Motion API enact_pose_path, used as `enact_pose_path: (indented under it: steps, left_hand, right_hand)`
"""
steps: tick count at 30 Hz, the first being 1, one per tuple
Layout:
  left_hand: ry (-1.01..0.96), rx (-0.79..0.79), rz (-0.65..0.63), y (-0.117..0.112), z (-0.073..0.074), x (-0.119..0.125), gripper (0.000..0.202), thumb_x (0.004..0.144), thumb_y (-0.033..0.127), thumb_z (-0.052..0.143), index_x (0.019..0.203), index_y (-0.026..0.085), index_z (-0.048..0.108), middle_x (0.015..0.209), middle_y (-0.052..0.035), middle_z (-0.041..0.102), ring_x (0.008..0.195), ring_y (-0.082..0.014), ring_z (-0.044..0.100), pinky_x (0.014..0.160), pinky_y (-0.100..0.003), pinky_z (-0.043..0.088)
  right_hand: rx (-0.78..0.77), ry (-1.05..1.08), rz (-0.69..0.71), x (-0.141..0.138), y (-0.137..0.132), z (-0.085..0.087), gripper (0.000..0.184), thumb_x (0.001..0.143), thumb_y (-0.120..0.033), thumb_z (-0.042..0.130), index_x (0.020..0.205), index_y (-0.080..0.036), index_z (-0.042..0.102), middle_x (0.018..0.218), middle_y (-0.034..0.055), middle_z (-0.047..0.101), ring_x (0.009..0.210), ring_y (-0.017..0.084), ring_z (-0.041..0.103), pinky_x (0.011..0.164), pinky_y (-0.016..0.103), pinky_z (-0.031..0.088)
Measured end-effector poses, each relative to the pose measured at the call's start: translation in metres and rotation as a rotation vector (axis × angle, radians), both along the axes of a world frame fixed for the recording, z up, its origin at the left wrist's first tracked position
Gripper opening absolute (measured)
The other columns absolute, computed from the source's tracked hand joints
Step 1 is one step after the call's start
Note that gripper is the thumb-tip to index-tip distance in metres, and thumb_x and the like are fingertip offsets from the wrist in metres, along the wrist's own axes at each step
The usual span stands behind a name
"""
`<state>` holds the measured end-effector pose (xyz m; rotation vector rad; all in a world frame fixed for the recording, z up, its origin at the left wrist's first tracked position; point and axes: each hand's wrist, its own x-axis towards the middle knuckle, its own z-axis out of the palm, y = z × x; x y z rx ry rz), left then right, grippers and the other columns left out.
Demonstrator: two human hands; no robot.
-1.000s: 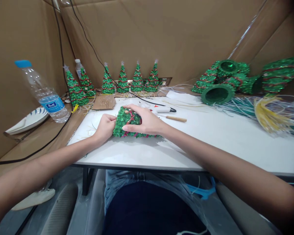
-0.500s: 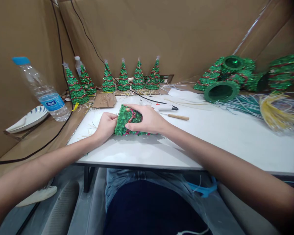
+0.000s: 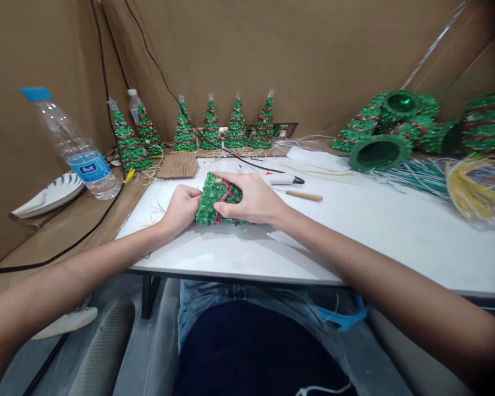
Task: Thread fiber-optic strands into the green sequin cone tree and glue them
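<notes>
A small green tinsel Christmas tree (image 3: 209,206) with red garland lies on its side over the white table, its wide base toward the left. My right hand (image 3: 256,199) wraps over it from the right, thumb on the near side and fingers across the top. At the base end is my left hand (image 3: 182,208), closed with its fingertips tucked against or inside the base. Those fingertips are hidden, so what they pinch cannot be made out. Behind my right hand lie a white glue gun (image 3: 282,179) and a wooden-handled tool (image 3: 304,195).
Several finished trees (image 3: 211,126) stand along the back edge. Larger hollow green trees (image 3: 380,153) and bundles of yellow ties (image 3: 470,187) occupy the right. A water bottle (image 3: 91,165) and a plate (image 3: 53,193) stand left, near a black cable (image 3: 86,234).
The camera view has shifted slightly, moving the scene a little right and up. Both hands keep nearly the same hold at the tree; the left fingers seem slightly farther behind its base.
</notes>
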<state>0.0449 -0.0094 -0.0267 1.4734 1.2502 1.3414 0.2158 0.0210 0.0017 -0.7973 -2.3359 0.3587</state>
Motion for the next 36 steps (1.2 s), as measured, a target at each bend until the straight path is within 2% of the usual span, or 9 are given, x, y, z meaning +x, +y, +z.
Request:
enact_pose_path:
  steps: [4, 9, 13, 19, 26, 31, 36]
  left_hand:
    - [0.003, -0.004, -0.002, 0.0001, -0.0001, -0.0001, 0.034, 0.053, 0.033, 0.072, 0.036, 0.013, 0.05, 0.039, 0.0035, 0.04, 0.039, -0.0036, 0.03, 0.037, -0.018, 0.024]
    - [-0.007, -0.012, -0.001, 0.0, 0.0004, 0.0003, 0.033, 0.052, 0.032, 0.072, 0.036, 0.012, 0.05, 0.039, 0.0036, 0.04, 0.039, -0.0035, 0.03, 0.037, -0.018, 0.024]
    - [-0.011, -0.009, 0.003, 0.0008, 0.0005, 0.0002, 0.033, 0.052, 0.033, 0.071, 0.036, 0.013, 0.051, 0.037, 0.0037, 0.04, 0.039, -0.0038, 0.031, 0.037, -0.019, 0.024]
    - [-0.012, -0.002, -0.001, 0.002, -0.0016, -0.0002, 0.035, 0.052, 0.035, 0.072, 0.036, 0.013, 0.05, 0.036, 0.0045, 0.038, 0.039, -0.0037, 0.029, 0.038, -0.019, 0.023]
    - [0.01, 0.007, -0.001, 0.001, -0.0021, -0.0001, 0.038, 0.054, 0.036, 0.071, 0.035, 0.014, 0.045, 0.038, 0.0046, 0.036, 0.04, -0.0038, 0.028, 0.039, -0.02, 0.022]
    - [0.04, 0.019, 0.007, 0.0005, -0.0013, -0.0014, 0.04, 0.055, 0.037, 0.07, 0.036, 0.015, 0.043, 0.038, 0.0047, 0.034, 0.041, -0.004, 0.027, 0.039, -0.02, 0.02]
    - [0.067, 0.017, 0.016, 0.0006, 0.0, -0.0009, 0.04, 0.054, 0.038, 0.07, 0.035, 0.015, 0.043, 0.037, 0.0048, 0.033, 0.041, -0.0041, 0.027, 0.039, -0.02, 0.019]
  right_hand:
    - [0.012, -0.003, -0.003, -0.0003, 0.0006, -0.0012, 0.052, 0.068, -0.048, 0.059, 0.107, -0.016, 0.067, 0.075, 0.0018, 0.064, 0.067, 0.018, 0.055, 0.066, 0.029, 0.043]
    - [0.023, -0.013, 0.012, -0.0003, 0.0012, -0.0009, 0.044, 0.067, -0.047, 0.059, 0.098, -0.017, 0.067, 0.083, 0.0035, 0.066, 0.069, 0.018, 0.056, 0.068, 0.03, 0.043]
    - [0.019, -0.024, -0.007, -0.0003, 0.0014, -0.0001, 0.043, 0.067, -0.047, 0.058, 0.096, -0.017, 0.067, 0.08, 0.0031, 0.066, 0.067, 0.018, 0.054, 0.067, 0.03, 0.042]
    - [0.019, -0.018, 0.013, -0.0012, 0.0017, 0.0001, 0.043, 0.067, -0.047, 0.058, 0.095, -0.016, 0.067, 0.088, 0.0049, 0.068, 0.072, 0.019, 0.057, 0.07, 0.03, 0.043]
    - [-0.001, 0.006, 0.108, 0.0025, 0.0064, 0.0001, 0.051, 0.073, -0.053, 0.054, 0.103, -0.014, 0.066, 0.093, 0.0075, 0.068, 0.078, 0.022, 0.06, 0.073, 0.031, 0.043]
    - [0.001, -0.051, 0.073, 0.0037, 0.0079, 0.0005, 0.065, 0.075, -0.059, 0.055, 0.119, -0.011, 0.061, 0.088, 0.0067, 0.068, 0.073, 0.02, 0.059, 0.068, 0.029, 0.041]
    - [0.077, -0.096, 0.075, 0.0039, 0.0098, 0.0, 0.067, 0.078, -0.058, 0.052, 0.125, -0.01, 0.058, 0.084, 0.007, 0.068, 0.072, 0.02, 0.058, 0.067, 0.029, 0.041]
